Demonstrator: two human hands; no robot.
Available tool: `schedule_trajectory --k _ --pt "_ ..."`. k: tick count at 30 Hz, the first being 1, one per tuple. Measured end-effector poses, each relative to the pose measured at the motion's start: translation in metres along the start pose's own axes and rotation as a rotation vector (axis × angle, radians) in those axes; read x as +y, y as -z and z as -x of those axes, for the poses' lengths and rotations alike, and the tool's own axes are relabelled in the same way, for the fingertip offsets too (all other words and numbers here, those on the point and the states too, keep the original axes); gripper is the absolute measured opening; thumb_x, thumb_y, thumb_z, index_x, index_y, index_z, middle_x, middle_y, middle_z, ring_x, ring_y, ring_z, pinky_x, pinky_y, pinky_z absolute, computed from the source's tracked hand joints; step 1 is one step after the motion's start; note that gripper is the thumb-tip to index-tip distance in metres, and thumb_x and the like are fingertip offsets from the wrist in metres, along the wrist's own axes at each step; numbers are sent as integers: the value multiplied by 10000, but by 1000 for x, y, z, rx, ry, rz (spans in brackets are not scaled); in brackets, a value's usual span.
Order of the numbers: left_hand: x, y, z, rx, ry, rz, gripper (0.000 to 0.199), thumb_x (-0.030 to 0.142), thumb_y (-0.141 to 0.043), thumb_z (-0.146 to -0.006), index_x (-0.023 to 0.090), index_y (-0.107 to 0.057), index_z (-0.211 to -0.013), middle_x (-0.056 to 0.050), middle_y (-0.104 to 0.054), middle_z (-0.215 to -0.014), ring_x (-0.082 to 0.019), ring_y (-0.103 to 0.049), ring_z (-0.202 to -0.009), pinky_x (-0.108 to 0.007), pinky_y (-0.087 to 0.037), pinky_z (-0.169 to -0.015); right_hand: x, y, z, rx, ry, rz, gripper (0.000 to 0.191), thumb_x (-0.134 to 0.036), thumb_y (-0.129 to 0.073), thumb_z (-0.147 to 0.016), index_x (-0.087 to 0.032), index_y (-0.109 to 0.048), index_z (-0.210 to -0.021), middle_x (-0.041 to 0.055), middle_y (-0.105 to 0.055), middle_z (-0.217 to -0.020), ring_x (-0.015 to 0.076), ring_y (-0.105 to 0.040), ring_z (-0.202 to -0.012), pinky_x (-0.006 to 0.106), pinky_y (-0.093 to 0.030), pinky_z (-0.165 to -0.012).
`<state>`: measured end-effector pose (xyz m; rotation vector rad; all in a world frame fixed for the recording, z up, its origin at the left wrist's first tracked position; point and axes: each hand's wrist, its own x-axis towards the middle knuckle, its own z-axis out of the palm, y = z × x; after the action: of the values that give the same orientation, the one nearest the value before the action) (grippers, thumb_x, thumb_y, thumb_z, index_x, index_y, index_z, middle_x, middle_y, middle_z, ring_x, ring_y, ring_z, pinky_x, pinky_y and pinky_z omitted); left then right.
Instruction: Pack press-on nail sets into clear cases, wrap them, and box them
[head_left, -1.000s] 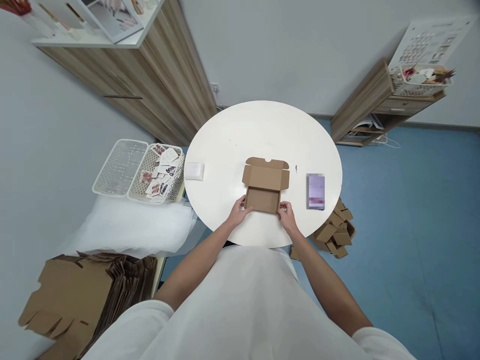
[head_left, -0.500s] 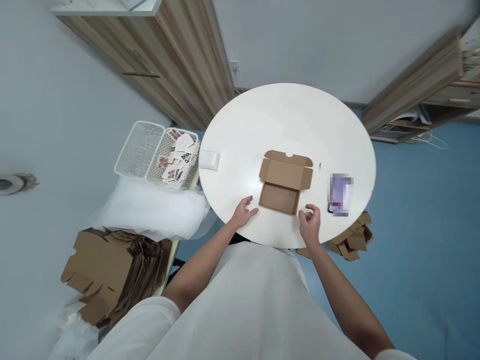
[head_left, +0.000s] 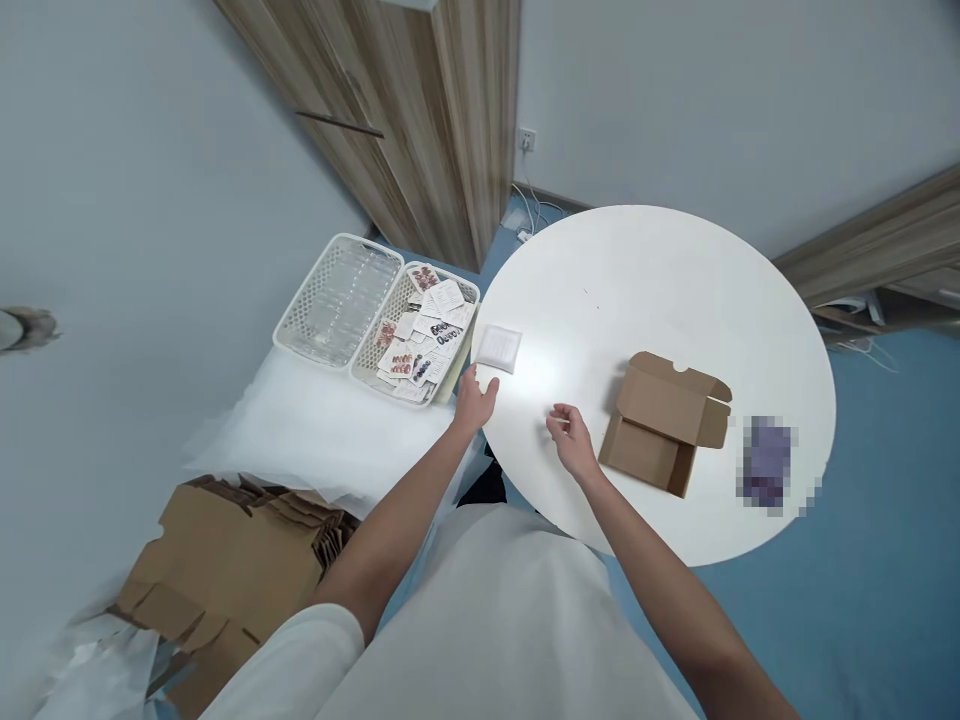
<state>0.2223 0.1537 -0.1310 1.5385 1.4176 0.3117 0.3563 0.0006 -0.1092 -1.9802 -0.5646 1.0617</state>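
Observation:
My left hand [head_left: 475,400] is at the left edge of the round white table [head_left: 645,270], fingers apart and holding nothing, just below a small white packet [head_left: 499,348]. Over the table, left of the brown cardboard box [head_left: 660,410], is my right hand [head_left: 571,438], its fingers loosely curled but apart, with nothing seen between them. The box stands with its lid up and its inside showing; neither hand touches it.
Left of the table are a basket of printed cards [head_left: 420,345] and a basket of clear plastic pieces [head_left: 337,300]. White sheeting [head_left: 300,410] and flat cardboard boxes [head_left: 225,560] lie nearer. A pixelated purple item [head_left: 766,462] is at the table's right.
The view has turned left. My left hand has moved up to the packet, and my right hand has gone from the box's right side to its left.

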Motion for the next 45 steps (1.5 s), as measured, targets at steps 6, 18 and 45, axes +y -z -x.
schedule_trajectory --k 6,18,45 --pt "16 5 -34 -11 -16 -39 551 412 -422 -846 169 -285 -1322 -164 -374 -1294 -227 -532 -1008 -367 -382 -908 -35 -46 -71 132 -130 -85 431 -482 -441 -767 -237 -398 -1119 65 -535 -1086 172 -555 -906 284 -457 -712" --pt "19 11 -58 -64 -119 -162 310 288 -477 -804 172 -550 -1082 -76 -627 -918 -201 -583 -839 -317 -434 -772 -56 -80 -91 173 -33 5 296 -313 -464 -745 -235 -404 -1024 44 -511 -1055 122 -536 -720 286 -438 -701" --pt "93 -160 136 -358 -457 -339 292 299 -445 -817 215 -366 -1085 -20 -590 -844 -164 -598 -690 -283 -431 -630 72 147 55 423 205 92 277 -258 -471 -762 -193 -478 -1030 89 -496 -1084 159 -518 -780 313 -466 -694"
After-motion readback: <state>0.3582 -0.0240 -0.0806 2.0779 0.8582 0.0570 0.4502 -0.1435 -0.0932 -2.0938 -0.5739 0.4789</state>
